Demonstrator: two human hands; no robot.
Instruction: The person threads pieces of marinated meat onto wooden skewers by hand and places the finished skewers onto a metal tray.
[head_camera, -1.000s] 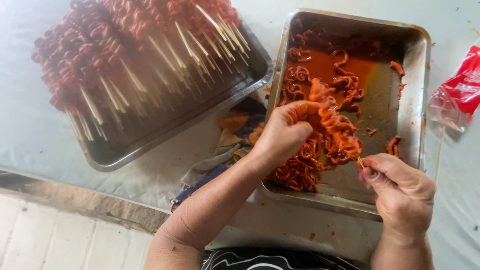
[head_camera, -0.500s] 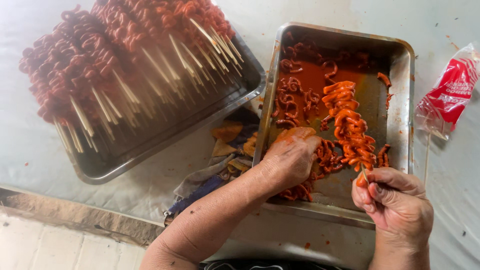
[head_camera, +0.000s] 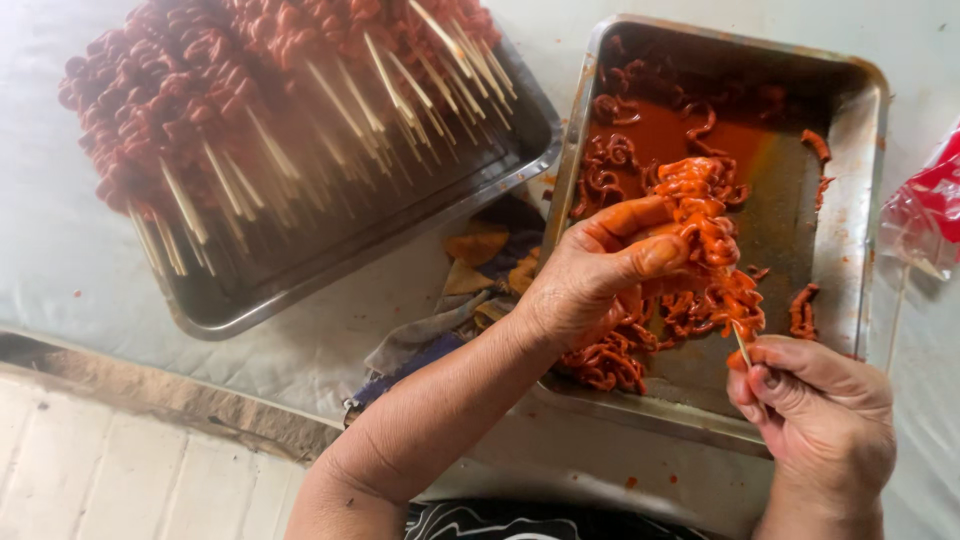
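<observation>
The left hand (head_camera: 600, 275) is clamped on a strip of orange-red marinated curled meat (head_camera: 705, 225), lifted above the rectangular steel tray of sauce (head_camera: 850, 190). The right hand (head_camera: 815, 415) is closed on a thin wooden skewer (head_camera: 741, 345), its tip touching the strip's lower end. A second steel tray (head_camera: 300, 290), well apart on the table (head_camera: 60, 260), holds finished dark-red skewers (head_camera: 200, 110).
</observation>
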